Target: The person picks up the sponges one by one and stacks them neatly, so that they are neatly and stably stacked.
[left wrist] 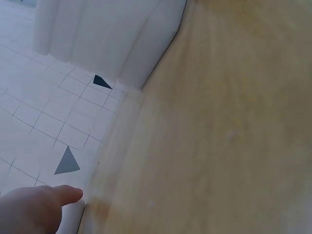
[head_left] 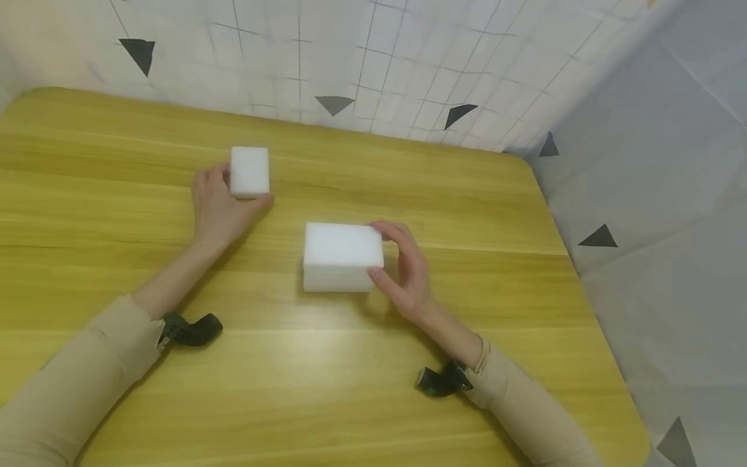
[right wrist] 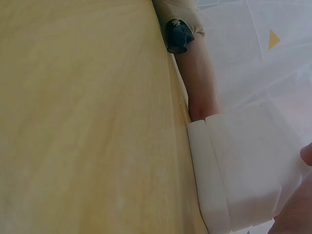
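Observation:
Several smooth white blocks, sponge-like in look, form a stack (head_left: 338, 279) near the middle of the table; its layers show in the right wrist view. My right hand (head_left: 408, 272) grips the top block (head_left: 341, 243) at its right end, thumb on the near edge and fingers on the far edge. Farther back on the left, my left hand (head_left: 218, 207) holds another white block (head_left: 249, 170), fingers along its left side and thumb at its near right corner. In the left wrist view, the thumb (left wrist: 44, 204) lies against this block (left wrist: 70, 219), mostly hidden there.
Both blocks stand on a yellow wood-grain table (head_left: 327, 376) with rounded corners. Behind it hangs a white grid-lined sheet (head_left: 385, 58) with dark triangles; a grey-white sheet (head_left: 671, 194) is at the right. A black wrist camera (head_left: 192, 329) sticks out from the left sleeve, another (head_left: 440, 381) from the right.

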`<state>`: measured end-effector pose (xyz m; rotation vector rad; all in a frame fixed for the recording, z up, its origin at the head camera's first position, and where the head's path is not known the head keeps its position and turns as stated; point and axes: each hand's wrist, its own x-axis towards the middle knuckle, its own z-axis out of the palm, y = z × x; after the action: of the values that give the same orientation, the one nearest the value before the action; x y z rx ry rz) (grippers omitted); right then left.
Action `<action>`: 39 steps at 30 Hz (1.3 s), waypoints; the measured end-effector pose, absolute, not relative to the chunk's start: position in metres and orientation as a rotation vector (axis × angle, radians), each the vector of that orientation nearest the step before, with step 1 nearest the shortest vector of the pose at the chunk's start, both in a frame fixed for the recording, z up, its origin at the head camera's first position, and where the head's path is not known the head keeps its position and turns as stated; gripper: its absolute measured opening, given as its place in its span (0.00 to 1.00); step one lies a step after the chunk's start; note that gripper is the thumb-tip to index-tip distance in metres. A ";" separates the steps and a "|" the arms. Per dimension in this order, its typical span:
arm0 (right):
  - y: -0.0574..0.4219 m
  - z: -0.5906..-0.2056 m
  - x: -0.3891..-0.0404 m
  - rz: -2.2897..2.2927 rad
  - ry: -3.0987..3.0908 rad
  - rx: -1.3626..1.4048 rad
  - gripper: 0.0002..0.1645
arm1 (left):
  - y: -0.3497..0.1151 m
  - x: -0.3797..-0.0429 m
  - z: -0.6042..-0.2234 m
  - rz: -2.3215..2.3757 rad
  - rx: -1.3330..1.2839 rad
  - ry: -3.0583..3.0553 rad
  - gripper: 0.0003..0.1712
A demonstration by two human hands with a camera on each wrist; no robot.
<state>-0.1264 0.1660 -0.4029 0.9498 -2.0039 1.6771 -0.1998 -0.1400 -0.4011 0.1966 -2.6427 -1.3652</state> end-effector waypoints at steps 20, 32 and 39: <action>0.166 -0.404 -0.126 1.674 -2.016 0.949 0.40 | -0.141 -0.200 -0.400 -1.346 0.197 -2.618 0.44; 0.165 -0.405 -0.125 1.696 -2.009 0.950 0.40 | -0.136 -0.198 -0.402 -1.398 0.138 -2.522 0.42; 0.166 -0.405 -0.125 1.688 -2.020 0.949 0.41 | -0.130 -0.196 -0.403 -1.478 -0.044 -2.356 0.37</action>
<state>-0.1255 0.1663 -0.4048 0.9490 -2.0204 1.6877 -0.1964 -0.1304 -0.4031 -0.0443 -2.3560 -1.4776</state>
